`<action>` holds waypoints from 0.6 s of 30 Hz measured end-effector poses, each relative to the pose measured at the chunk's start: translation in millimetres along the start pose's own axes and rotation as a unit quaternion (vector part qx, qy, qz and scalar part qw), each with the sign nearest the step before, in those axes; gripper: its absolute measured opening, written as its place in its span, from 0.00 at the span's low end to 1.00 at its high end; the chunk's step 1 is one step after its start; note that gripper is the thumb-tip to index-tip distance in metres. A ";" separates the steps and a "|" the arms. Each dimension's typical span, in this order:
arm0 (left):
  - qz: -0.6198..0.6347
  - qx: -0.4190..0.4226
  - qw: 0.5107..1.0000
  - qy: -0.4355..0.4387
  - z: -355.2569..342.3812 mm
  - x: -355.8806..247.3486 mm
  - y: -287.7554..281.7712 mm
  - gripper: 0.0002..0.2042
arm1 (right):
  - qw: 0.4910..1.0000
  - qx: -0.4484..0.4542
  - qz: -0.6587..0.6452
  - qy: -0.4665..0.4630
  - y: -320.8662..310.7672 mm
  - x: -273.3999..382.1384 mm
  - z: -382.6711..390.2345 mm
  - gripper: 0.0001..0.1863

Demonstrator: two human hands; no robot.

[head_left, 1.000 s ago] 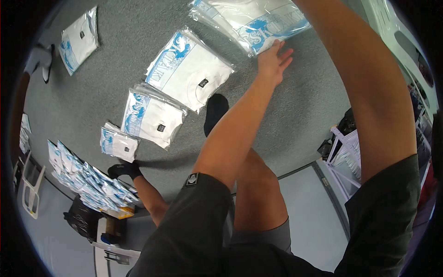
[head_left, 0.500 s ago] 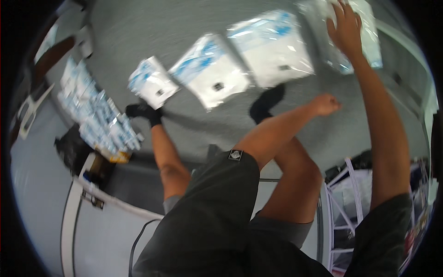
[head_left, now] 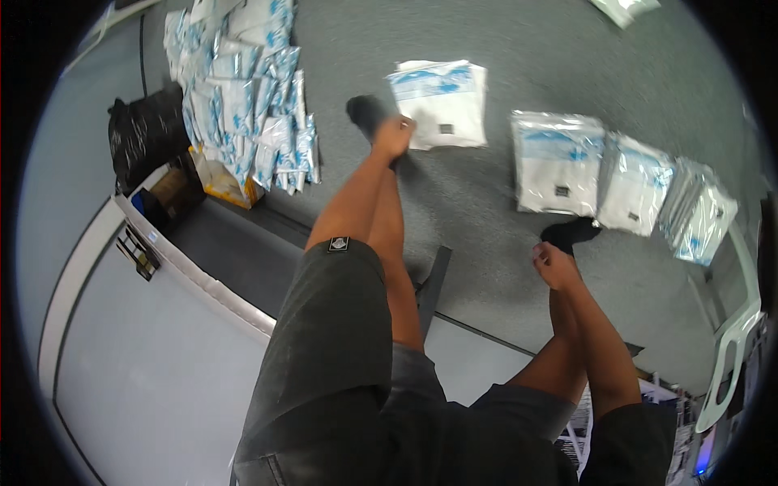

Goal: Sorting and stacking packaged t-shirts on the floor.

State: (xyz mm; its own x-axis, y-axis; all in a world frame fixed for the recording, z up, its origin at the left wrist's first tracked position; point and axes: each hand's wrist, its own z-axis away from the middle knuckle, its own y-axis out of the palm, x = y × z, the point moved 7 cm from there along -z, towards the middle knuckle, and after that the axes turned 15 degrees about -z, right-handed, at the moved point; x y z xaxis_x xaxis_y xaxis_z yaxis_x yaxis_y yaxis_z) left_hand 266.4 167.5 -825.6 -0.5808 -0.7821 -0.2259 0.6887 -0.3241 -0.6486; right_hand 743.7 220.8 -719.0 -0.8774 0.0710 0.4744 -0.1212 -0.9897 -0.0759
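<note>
Two closely stacked clear packs of white cloth (head_left: 442, 105) with blue print lie on the grey floor in front of my left foot. My left hand (head_left: 394, 138) is curled closed at their left edge, above my black sock (head_left: 366, 113); whether it grips the packs I cannot tell. To the right lies a row of similar packs: a large stack (head_left: 559, 166), a medium stack (head_left: 636, 186) and a smaller one (head_left: 703, 215). Below the large stack, my right hand (head_left: 556, 266) hovers over my right foot with bent fingers, apparently with nothing in them.
A broad heap of small white-and-blue packets (head_left: 243, 97) spreads at the left. Beside it are a black plastic bag (head_left: 147, 134) and a yellow-edged box (head_left: 231, 188). Another pale pack (head_left: 624, 10) shows at the top edge. A white frame (head_left: 733, 364) stands at the right.
My right hand has left the far right pack and come back near my right foot. My left hand has moved to the packs' edge. The view has shifted, showing more of the heap.
</note>
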 end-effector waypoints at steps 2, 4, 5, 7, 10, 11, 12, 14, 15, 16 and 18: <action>0.101 -0.077 0.986 -0.104 -28.1 102.6 -60.7 0.19 | 0.991 -0.033 -0.123 0.032 -11.4 47.3 -40.4 0.16; 0.173 -0.155 0.955 -0.186 -43.1 197.6 -111.3 0.22 | 0.991 -0.072 -0.114 -0.016 -30.0 86.1 -74.0 0.14; 0.174 -0.209 0.931 -0.242 -42.8 268.4 -157.4 0.23 | 0.987 -0.084 -0.136 -0.018 -28.5 123.0 -98.7 0.13; 0.145 -0.262 0.904 -0.306 -47.1 327.2 -175.1 0.28 | 0.982 -0.120 -0.139 0.041 -45.1 142.8 -121.6 0.13; 0.176 -0.347 0.826 -0.409 -38.1 460.8 -256.4 0.42 | 0.981 -0.121 -0.148 0.021 -22.3 190.8 -187.7 0.12; 0.188 -0.342 0.778 -0.492 -38.5 450.6 -227.1 0.43 | 0.982 -0.120 -0.140 0.029 -28.4 180.3 -195.3 0.12; 0.275 -0.345 0.731 -0.522 -38.8 445.1 -208.5 0.39 | 0.983 -0.116 -0.140 0.029 -33.5 177.5 -202.9 0.13; 0.507 -0.300 0.652 -0.476 -48.6 463.1 -205.6 0.28 | 0.985 -0.086 -0.136 0.056 -4.4 214.1 -229.2 0.14; 0.498 -0.312 0.653 -0.478 -41.5 494.5 -227.2 0.28 | 0.987 -0.046 -0.141 0.057 23.6 254.7 -250.9 0.14; 0.513 -0.286 0.667 -0.458 -45.6 526.1 -247.1 0.22 | 0.986 -0.024 -0.160 0.023 49.7 290.1 -272.1 0.14; 0.533 -0.249 0.678 -0.441 -51.4 537.3 -248.7 0.16 | 0.978 0.007 -0.207 -0.024 84.0 338.5 -294.8 0.15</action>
State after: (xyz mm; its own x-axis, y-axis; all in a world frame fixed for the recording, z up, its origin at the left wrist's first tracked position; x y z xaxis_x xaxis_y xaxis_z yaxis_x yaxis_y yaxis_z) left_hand -239.2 -144.8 -823.1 0.7686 -0.5157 -0.3785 0.1542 0.7235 -0.6728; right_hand 299.7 198.3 -823.3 -0.7322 0.4606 0.5018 -0.4548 -0.8790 0.1433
